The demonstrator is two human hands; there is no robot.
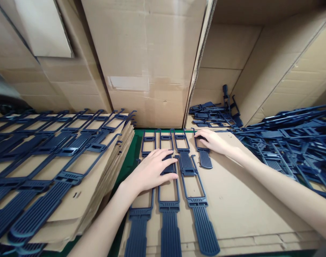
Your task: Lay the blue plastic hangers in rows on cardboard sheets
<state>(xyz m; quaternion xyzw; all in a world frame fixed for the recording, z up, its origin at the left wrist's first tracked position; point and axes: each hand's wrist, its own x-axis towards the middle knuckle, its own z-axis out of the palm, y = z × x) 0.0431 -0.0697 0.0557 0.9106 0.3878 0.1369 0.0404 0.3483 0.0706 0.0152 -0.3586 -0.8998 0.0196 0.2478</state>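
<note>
Dark blue plastic frames with hooked ends and ribbed tongues lie in rows on a cardboard sheet [232, 200]. My left hand [154, 169] rests palm down over the middle of the rows with its fingers spread, covering parts of some frames. Below it, one ribbed frame [169, 228] points toward me. At the far row's right end, my right hand [212, 141] has its thumb and fingers bent around the upper part of a ribbed plastic frame [205, 159]. That frame lies on the cardboard, and its upper part is partly hidden by the fingers.
On the left rises a stack of cardboard sheets [82, 210] with more blue frames laid on top. A heap of tangled frames [291, 153] lies at the right. Behind stand a tall cardboard box [149, 53] and an open carton [227, 46] with loose frames [216, 114] inside.
</note>
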